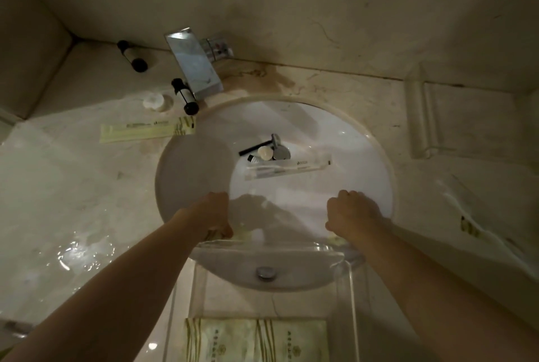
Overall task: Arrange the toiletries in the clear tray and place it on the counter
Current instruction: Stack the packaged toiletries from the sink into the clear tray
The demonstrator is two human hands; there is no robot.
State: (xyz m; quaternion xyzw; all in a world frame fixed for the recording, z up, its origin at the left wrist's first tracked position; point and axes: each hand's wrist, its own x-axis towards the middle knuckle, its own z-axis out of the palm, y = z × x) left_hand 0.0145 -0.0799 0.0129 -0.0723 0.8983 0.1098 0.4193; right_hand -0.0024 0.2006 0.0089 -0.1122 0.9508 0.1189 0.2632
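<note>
Both forearms bare, no sleeves visible; left hand [214, 214], right hand [351, 215] seemingly ringless.

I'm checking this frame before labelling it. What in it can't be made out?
Head view only:
- Fingers of the left hand and right hand: curled over the clear tray edge, hidden by the hands' backs.
- Packets in the tray: cut off by the bottom edge.
- Print on the toothbrush sleeve in the sink: too small.
- Small items by the razor: dim, overlapping.

Hotel bathroom; marble counter [87, 186], basin [335, 134], packaged toiletries [147, 129].
</note>
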